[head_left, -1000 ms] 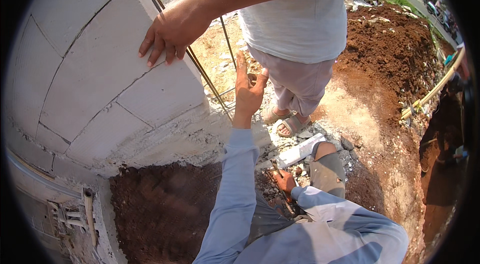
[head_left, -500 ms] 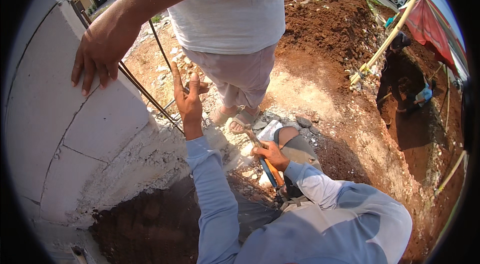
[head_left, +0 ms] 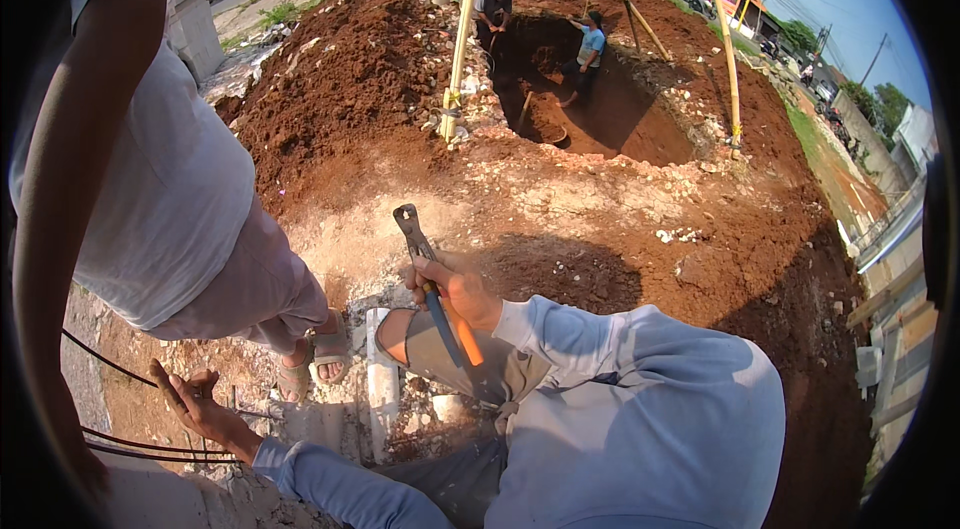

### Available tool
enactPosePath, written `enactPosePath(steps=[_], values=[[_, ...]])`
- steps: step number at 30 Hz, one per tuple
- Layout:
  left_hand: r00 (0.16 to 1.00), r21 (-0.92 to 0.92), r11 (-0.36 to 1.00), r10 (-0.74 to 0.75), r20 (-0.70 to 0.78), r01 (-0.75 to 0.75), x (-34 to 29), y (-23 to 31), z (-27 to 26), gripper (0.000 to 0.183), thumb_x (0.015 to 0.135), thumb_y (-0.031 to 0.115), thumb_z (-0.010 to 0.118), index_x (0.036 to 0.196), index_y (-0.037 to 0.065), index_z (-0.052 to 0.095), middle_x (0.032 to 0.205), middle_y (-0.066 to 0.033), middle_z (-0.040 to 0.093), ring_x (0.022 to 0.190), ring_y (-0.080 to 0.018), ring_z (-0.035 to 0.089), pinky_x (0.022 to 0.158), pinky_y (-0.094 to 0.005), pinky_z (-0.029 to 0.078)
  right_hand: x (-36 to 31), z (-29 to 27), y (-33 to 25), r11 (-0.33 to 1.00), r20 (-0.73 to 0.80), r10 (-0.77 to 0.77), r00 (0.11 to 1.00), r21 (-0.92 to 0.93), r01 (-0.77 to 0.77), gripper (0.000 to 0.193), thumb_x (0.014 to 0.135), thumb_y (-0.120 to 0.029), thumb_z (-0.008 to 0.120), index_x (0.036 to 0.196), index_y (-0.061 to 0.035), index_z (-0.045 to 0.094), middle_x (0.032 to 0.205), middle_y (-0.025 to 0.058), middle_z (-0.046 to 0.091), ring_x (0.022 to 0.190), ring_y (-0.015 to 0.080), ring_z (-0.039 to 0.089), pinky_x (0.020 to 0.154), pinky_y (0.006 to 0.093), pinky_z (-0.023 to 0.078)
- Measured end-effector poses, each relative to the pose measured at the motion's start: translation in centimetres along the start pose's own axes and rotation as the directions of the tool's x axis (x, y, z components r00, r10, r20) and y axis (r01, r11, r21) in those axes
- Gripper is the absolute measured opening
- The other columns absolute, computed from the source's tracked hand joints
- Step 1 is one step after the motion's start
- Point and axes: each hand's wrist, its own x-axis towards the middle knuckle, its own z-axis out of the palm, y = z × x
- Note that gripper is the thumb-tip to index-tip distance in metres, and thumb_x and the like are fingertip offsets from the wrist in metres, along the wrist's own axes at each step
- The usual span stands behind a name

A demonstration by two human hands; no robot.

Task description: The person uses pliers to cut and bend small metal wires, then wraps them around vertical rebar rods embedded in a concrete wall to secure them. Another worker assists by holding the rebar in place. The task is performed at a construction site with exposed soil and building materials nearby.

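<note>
Gripping pincers [head_left: 421,245] by handles [head_left: 464,337] w/ R hand [head_left: 460,294], over bent knee [head_left: 397,334]; holding L hand [head_left: 205,414] unclenched, empty, nr rods [head_left: 150,444]. Could poke co-worker's leg [head_left: 262,301] if swung L, or drop if held loosely.

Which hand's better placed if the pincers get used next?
Probably the right hand: it grips the pincers by the handles, tool head pointing away from the body. The left hand is spread, apart from the pincers, nearer the dark rods.
</note>
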Motion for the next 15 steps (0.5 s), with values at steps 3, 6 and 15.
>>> enactPosePath(steps=[3,6,15], values=[[0.998,0.012,0.998,0.059,-0.024,-0.058,0.3,0.5,0.1,0.053,0.103,0.032,0.043,0.147,0.004,0.04,0.145,-0.0108,0.048,0.067,-0.0133,0.052,0.07,-0.0291,0.05,0.2,-0.7,-3.4,0.996,-0.145,-0.094,0.985,-0.021,0.092,0.032,0.098,-0.035,0.055,0.085,-0.0058,0.057,0.085,0.0064,0.062,0.07,0.0124,0.06,0.064,0.0275,0.051],[1.0,0.0,1.0,0.028,0.012,-0.028,1.0,-1.1,-0.2,0.054,0.103,0.034,0.044,0.147,0.004,0.04,0.145,-0.0094,0.049,0.066,-0.0127,0.053,0.069,-0.0285,0.05,0.1,-3.3,-6.3,0.962,-0.335,-0.266,0.904,-0.038,0.269,0.033,0.1,-0.034,0.052,0.084,-0.0057,0.056,0.083,0.0073,0.062,0.07,0.0137,0.06,0.063,0.0298,0.054],[0.988,-0.147,0.981,0.114,-0.104,-0.128,1.3,-0.6,-0.9,0.049,0.099,0.019,0.051,0.145,0.003,0.043,0.115,-0.0136,0.065,0.054,-0.008,0.054,0.052,-0.0233,0.047,1.8,-5.1,-17.8,0.6,-0.504,-0.731,0.459,-0.156,0.785,0.02,0.094,-0.027,0.066,0.094,-0.0077,0.06,0.088,0.0041,0.064,0.077,0.0114,0.063,0.064,0.0263,0.053]])
